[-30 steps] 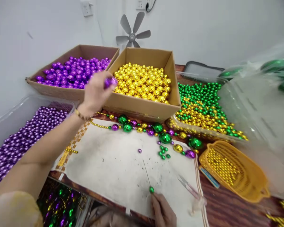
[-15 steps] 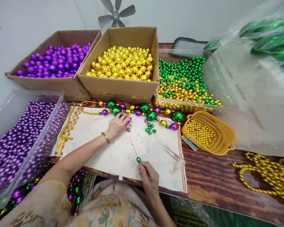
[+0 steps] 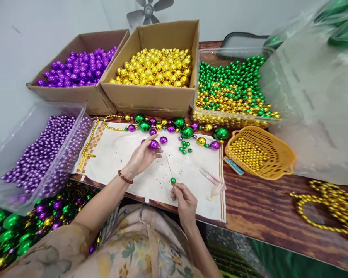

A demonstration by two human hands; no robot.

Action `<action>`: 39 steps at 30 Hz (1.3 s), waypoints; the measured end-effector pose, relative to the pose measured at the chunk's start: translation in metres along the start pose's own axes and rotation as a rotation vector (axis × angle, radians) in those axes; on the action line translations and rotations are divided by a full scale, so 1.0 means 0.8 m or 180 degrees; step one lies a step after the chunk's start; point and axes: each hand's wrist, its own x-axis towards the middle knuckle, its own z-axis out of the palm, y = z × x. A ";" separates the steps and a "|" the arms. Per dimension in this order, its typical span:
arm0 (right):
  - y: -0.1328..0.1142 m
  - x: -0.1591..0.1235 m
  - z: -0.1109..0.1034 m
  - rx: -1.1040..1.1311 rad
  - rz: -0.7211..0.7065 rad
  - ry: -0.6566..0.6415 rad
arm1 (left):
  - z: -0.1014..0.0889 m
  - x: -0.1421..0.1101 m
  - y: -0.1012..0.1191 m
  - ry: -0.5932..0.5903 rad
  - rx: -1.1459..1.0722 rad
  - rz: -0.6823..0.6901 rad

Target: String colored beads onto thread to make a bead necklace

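Note:
My left hand (image 3: 142,155) has its fingers curled around a shiny purple bead (image 3: 153,144), just above the white cloth (image 3: 110,154). Two more purple balls, one of them the loose purple bead (image 3: 163,140), lie close beyond those fingers. Lower on the cloth, my right hand (image 3: 185,201) pinches a long thin needle (image 3: 168,165), whose tip points up toward my left hand. A green bead (image 3: 173,180) sits on the needle right at my fingertips. Behind both hands runs a strung bead garland (image 3: 187,132) in green, gold and purple, with a small group of green beads (image 3: 185,147) before it.
Cardboard boxes hold purple balls (image 3: 78,67) and gold balls (image 3: 156,68). Clear tubs of small purple beads (image 3: 46,150) and green-gold beads (image 3: 232,85) flank them. Right of the cloth are a yellow basket (image 3: 281,154) and gold bead strands (image 3: 333,208). Small snips (image 3: 210,177) lie on the cloth.
My left hand has drawn back from the garland and turned, now with a purple bead in its fingers. My right hand keeps the needle and green bead. The whole view has shifted slightly.

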 end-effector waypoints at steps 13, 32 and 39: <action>-0.027 -0.021 -0.012 -0.0140 -0.0156 -0.0190 | 0.015 -0.030 -0.005 0.0166 0.1209 0.1676; -0.030 -0.028 0.005 -0.0072 -0.0266 -0.0526 | 0.008 -0.033 0.010 0.0137 0.0810 0.1548; -0.032 -0.024 0.009 -0.0149 -0.0231 -0.0574 | 0.017 -0.031 0.020 0.0066 -0.0110 0.0857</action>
